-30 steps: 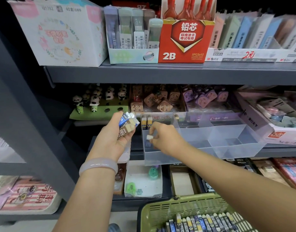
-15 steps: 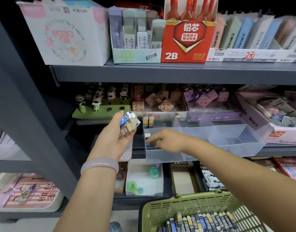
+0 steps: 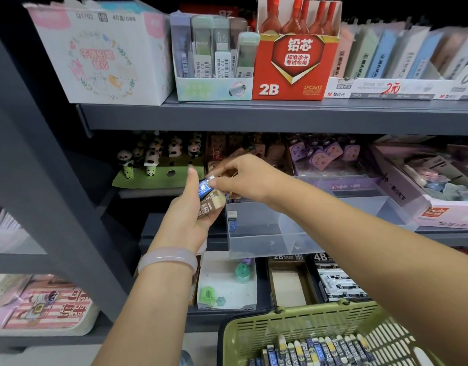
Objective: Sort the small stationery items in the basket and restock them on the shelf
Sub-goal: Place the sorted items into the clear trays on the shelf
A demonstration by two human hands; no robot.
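Right hand [image 3: 243, 175] pinches blue eraser [image 3: 206, 186] off left hand's [image 3: 190, 212] clutched stack [image 3: 210, 204]; light, rubbery, likely grippy—hold sleeve sides.

You face a dark grey metal shelf unit [image 3: 254, 116], a thick slanted post [image 3: 42, 165], pale floor [image 3: 69, 355] below, dim light.

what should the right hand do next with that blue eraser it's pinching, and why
Probably lift the blue-sleeved eraser free of the stack in the left hand and stand it in the clear bin beside the eraser already there. The right hand already pinches it at the top of the stack, and the bin's near-left compartment holds only that one, with room beside it.
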